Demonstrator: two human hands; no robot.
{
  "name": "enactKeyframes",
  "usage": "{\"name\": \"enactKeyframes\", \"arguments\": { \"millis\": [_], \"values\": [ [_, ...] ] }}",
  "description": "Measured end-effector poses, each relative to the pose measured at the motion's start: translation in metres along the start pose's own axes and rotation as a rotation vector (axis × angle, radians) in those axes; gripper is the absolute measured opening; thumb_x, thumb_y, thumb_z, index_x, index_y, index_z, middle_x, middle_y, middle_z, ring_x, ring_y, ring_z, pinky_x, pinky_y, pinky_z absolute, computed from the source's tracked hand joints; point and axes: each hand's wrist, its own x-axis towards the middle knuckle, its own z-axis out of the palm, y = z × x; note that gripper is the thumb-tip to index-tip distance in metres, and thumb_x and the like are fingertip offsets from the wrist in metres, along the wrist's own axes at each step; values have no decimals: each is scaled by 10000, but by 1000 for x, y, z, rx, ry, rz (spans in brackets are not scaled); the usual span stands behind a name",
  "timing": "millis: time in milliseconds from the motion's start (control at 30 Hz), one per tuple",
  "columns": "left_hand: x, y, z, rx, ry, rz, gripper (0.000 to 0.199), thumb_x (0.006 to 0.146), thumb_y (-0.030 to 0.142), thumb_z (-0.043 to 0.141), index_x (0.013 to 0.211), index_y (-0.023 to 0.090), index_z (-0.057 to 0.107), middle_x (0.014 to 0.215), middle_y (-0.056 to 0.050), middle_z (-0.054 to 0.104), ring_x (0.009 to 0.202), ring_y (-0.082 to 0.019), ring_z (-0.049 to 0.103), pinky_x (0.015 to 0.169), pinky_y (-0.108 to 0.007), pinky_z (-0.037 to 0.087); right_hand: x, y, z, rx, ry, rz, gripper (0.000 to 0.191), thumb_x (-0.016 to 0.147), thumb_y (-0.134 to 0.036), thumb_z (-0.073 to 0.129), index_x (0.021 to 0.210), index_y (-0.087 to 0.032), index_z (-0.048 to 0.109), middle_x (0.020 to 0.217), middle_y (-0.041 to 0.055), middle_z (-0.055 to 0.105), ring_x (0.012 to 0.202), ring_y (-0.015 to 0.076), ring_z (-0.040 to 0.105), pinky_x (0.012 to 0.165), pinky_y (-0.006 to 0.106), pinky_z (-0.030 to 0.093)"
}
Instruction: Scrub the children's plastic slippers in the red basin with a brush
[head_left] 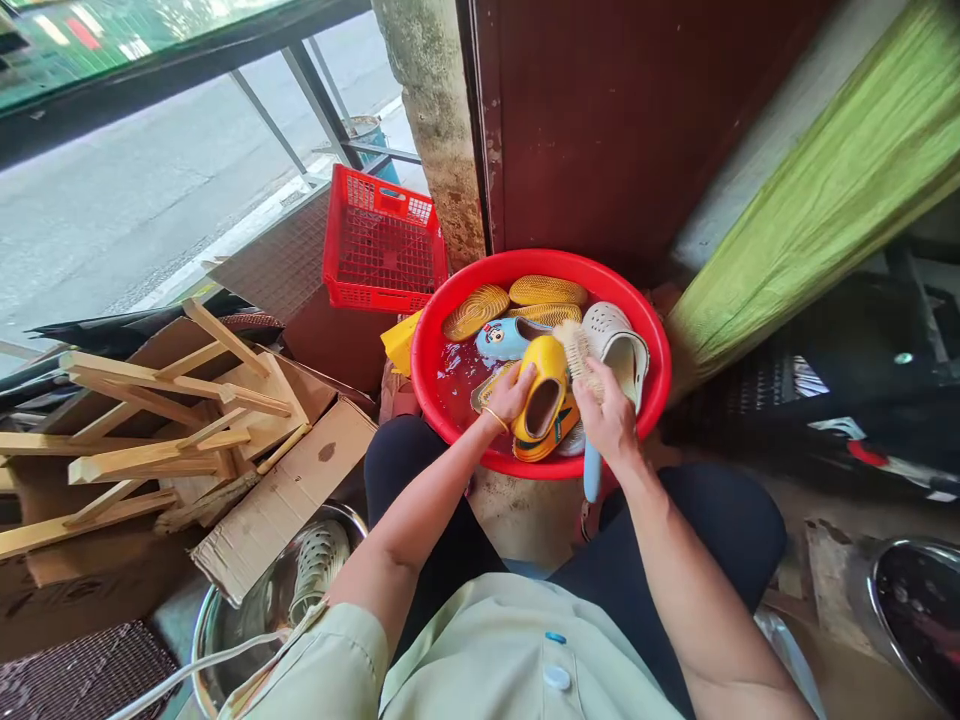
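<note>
My left hand [510, 393] is closed around the side of a yellow clog [541, 385], its opening turned up toward me. In my right hand [609, 412] is a scrub brush [576, 350] with pale bristles and a light blue handle [592, 470]; the bristles are close beside the clog, and I cannot tell whether they touch. Both hands are over a round red basin [429, 395] with water in it. Inside lie a light blue shoe [510, 338] with a cartoon figure, a whitish clog [619, 340] and several yellow shoes with soles up [474, 311].
A red plastic crate [384, 240] stands behind the basin to the left. Wooden stools [180, 400] and a cardboard flap [289, 490] crowd the left. A metal bowl [206, 630] holds another clog [319, 565]. Green cloth [810, 180] hangs at right, near a second metal bowl [874, 590].
</note>
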Motion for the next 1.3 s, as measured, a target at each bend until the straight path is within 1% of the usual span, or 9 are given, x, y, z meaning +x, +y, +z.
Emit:
{"name": "enactKeyframes", "arguments": {
  "millis": [167,367,500,600,667,800,933,1100,1300],
  "values": [
    [2,-8,5,368,8,241,351,945,453,607,1209,255,728,1228,-109,704,1235,-318,595,1177,-451,367,-13,-11,11,-152,-145,-20,509,998,-348,458,1478,-202,547,1325,128,717,1078,293,736,894,397,601],
    [21,4,-42,717,216,137,362,763,261,766,1123,254,728,1246,-155,651,1354,-402,487,1219,-526,251,2,4,22,-369,-278,91,499,1002,-347,466,1476,-227,567,1020,136,800,798,295,758,706,380,584],
    [32,-3,-74,974,-53,-49,566,633,186,794,1187,204,678,1372,-201,604,1347,-421,524,1171,-521,346,9,0,22,-449,-387,142,502,1010,-346,449,1492,-247,549,1033,132,796,877,311,759,729,387,569],
    [32,-11,-79,1134,-204,-141,783,661,231,767,1408,169,538,1533,-224,487,1356,-374,550,1128,-439,424,13,-10,18,-516,-502,201,526,1014,-349,428,1528,-268,507,1055,135,788,930,320,754,762,402,560],
    [30,-13,-77,1177,-241,-195,845,671,271,779,1456,150,491,1474,-211,561,1292,-347,607,1073,-398,472,15,-16,12,-549,-568,229,550,1015,-349,420,1560,-295,463,1078,133,783,954,317,751,778,399,552],
    [27,-8,-72,1062,-144,-231,653,722,391,785,1312,158,631,1198,-121,737,1078,-303,699,914,-354,536,17,-22,-3,-546,-575,245,557,1018,-337,403,1574,-321,440,1127,119,779,958,288,748,806,368,536],
    [24,8,-74,930,19,-167,386,742,394,750,1066,184,750,971,-55,760,922,-261,703,800,-337,534,13,-19,-8,-532,-546,252,547,1020,-348,418,1564,-309,457,1098,113,787,928,281,750,783,350,535],
    [15,35,-81,738,41,22,473,681,308,747,1146,219,757,901,-16,742,847,-216,671,755,-310,514,12,-7,0,-522,-520,259,565,1002,-328,459,1566,-289,457,1036,110,797,888,285,756,785,367,551],
    [4,55,-76,194,52,90,544,618,294,788,1146,177,735,1004,-40,753,925,-217,674,825,-322,522,2,-6,17,-372,-281,121,551,1019,-341,406,1551,-216,474,1176,126,769,975,283,752,831,385,600]
  ]
}}
